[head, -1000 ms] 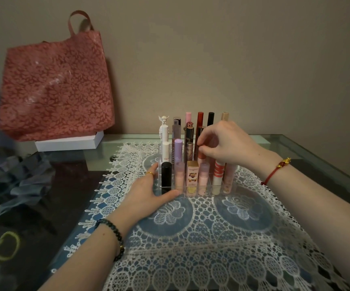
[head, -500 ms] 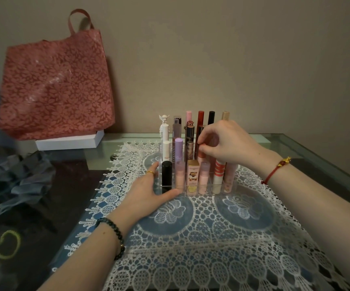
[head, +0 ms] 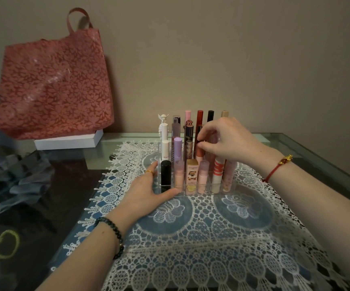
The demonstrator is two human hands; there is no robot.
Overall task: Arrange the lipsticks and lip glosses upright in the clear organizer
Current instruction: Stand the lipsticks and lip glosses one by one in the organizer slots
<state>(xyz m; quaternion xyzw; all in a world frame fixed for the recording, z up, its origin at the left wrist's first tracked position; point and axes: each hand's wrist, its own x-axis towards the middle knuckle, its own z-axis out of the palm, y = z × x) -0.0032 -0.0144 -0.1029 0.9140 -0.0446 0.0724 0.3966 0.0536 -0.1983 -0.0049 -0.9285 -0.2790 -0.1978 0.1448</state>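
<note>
Organizer (head: 204, 191) nearly full, one tube (head: 200, 151) getting seated in the middle row

Biggest risk imo is a domino: everything's packed so tight that the right hand (head: 230, 141), sitting just in front of the tall back row, could bump one with a knuckle and tip its neighbours. If the tube goes down tilted it could also snag a divider, and the organizer sits on a lace mat (head: 212, 238), so a hard push might make it slide. Grip-wise, the right thumb and fingertips are pinched tight on the top of the red-brown tube, which stands roughly upright right of centre, between other tubes. The left hand (head: 147, 192) holds nothing: fingers straight against the left wall, thumb along the front base, looks like it's just bracing
</note>
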